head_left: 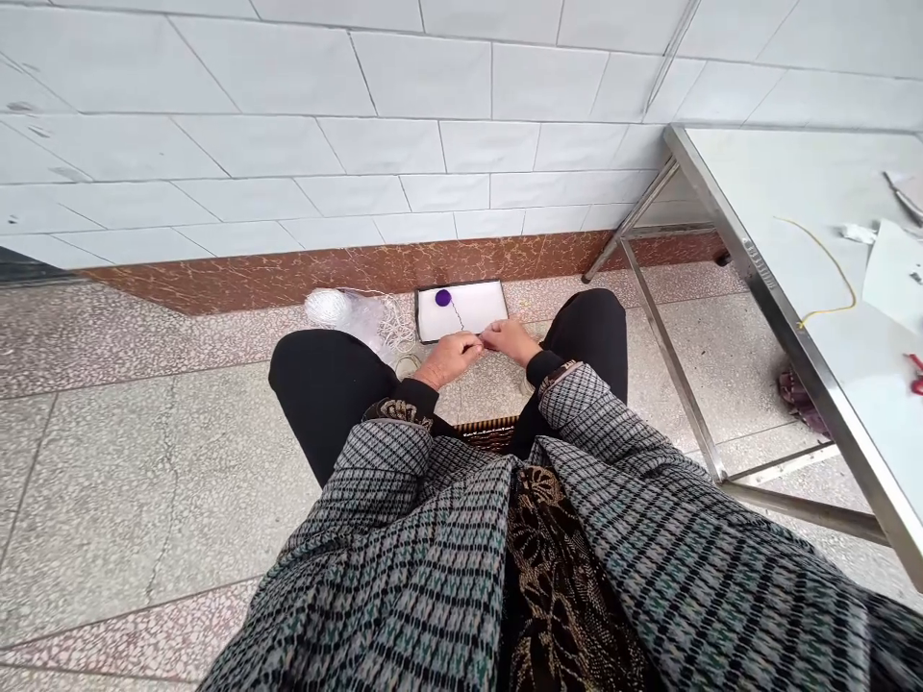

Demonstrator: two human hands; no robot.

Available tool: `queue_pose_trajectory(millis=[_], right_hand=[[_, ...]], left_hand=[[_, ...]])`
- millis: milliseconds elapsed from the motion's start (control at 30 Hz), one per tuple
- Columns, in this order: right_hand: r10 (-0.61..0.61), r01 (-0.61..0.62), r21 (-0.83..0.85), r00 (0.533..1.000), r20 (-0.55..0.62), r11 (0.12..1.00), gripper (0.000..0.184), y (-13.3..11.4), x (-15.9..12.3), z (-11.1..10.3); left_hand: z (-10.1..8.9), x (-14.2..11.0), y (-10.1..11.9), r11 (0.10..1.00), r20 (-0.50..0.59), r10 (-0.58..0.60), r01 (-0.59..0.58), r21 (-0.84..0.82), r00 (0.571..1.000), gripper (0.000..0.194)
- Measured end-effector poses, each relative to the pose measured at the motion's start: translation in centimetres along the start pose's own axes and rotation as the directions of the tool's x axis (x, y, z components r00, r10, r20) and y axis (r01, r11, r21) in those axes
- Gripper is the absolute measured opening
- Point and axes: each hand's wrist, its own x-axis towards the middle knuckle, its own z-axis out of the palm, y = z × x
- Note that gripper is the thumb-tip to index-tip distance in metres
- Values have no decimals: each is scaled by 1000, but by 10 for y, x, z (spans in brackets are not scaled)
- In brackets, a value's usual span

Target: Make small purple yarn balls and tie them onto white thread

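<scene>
My left hand (454,358) and my right hand (511,338) meet between my knees, fingertips pinched close together at the near edge of a shallow white tray with a dark rim (482,300). A round purple item, like a small ball or pompom (442,298), lies inside the tray. From it a thin dark twisted cord (457,315) runs down to the fingers of my left hand. What lies between the fingertips of my right hand is too small to make out.
Left of the tray lie a ball of white yarn (328,308), clear plastic and loose white strands (395,325). A metal-framed table (764,279) stands at the right, with a yellow cord (836,264) and paper (896,274) on it. The tiled wall (447,86) rises ahead.
</scene>
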Motion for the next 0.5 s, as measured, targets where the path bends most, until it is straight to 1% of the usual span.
queue_pose_trajectory(millis=[67, 133, 167, 200, 267, 333, 400, 433, 467, 500], right_hand=[[81, -79, -28, 995, 64, 996, 39, 4, -2, 2], [158, -158, -10, 974, 164, 987, 34, 1, -7, 4], [206, -226, 60, 949, 239, 972, 33, -1, -9, 4], [226, -267, 134, 938, 262, 954, 34, -5, -11, 5], [229, -295, 284, 942, 243, 912, 38, -11, -13, 5], [223, -278, 415, 959, 176, 866, 40, -16, -12, 6], [217, -243, 504, 970, 111, 829, 39, -18, -11, 7], [206, -216, 524, 975, 79, 824, 39, -18, -9, 7], [186, -183, 523, 981, 48, 832, 38, -17, -8, 7], [159, -147, 494, 987, 17, 857, 38, -16, -6, 7]], left_hand=[[-7, 0, -3, 1000, -36, 3, -2, 20, 999, 21], [-13, 2, -7, 1000, -70, -10, 11, 9, 997, 22], [-14, 3, -9, 1000, -92, -26, 26, -6, 995, 22], [-15, 5, -12, 998, -119, -53, 50, -24, 992, 21], [-12, 9, -17, 990, -156, -134, 125, -62, 979, 20], [-4, 12, -22, 977, -143, -208, 198, -83, 968, 19], [6, 12, -26, 973, -71, -222, 217, -79, 972, 21], [11, 12, -27, 974, -14, -217, 215, -74, 976, 22], [16, 11, -27, 975, 34, -209, 211, -72, 977, 25], [19, 10, -27, 978, 112, -187, 195, -68, 976, 27]])
